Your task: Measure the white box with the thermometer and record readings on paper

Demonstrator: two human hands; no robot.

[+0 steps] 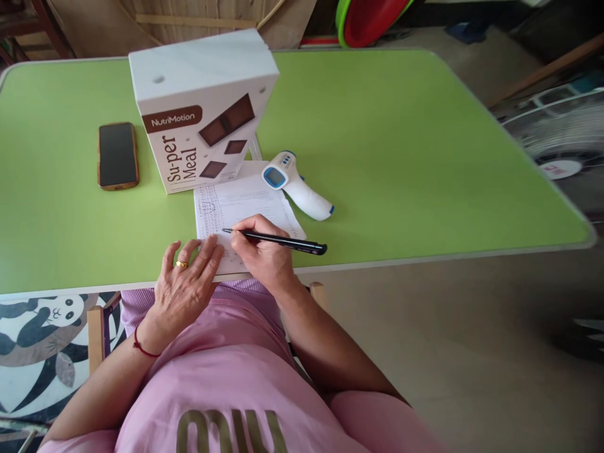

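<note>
In the lower middle of the frame, near the front edge of the green table (pixel 401 157), we see the paper (pixel 255 207) lying flat, with dense marks down its left part. Our right hand (pixel 264 251) pinches the black pen (pixel 283 240) close to its point, thumb and fingers pressed together around the barrel, whose far end slants toward the right. The point is at the left part of the sheet; we cannot tell whether it touches or hovers just above. Our left hand (pixel 189 277) lies palm down with its fingers slightly spread, pinching nothing: the fingers nearest the pen rest on the sheet's left margin, the others on the tabletop.

To make clean marks, we would judge it best to press lightly with the left fingertips, just enough to stop the sheet sliding, and to leave the line under the pen uncovered. A relaxed pinch should give finer strokes than a hard squeeze.

The white thermometer (pixel 302 189) overlaps the sheet's upper right edge, and the tall box (pixel 202 126) stands at its upper edge, so we should avoid tugging the paper against either. The phone (pixel 117 155) lies well apart, at upper left.
</note>
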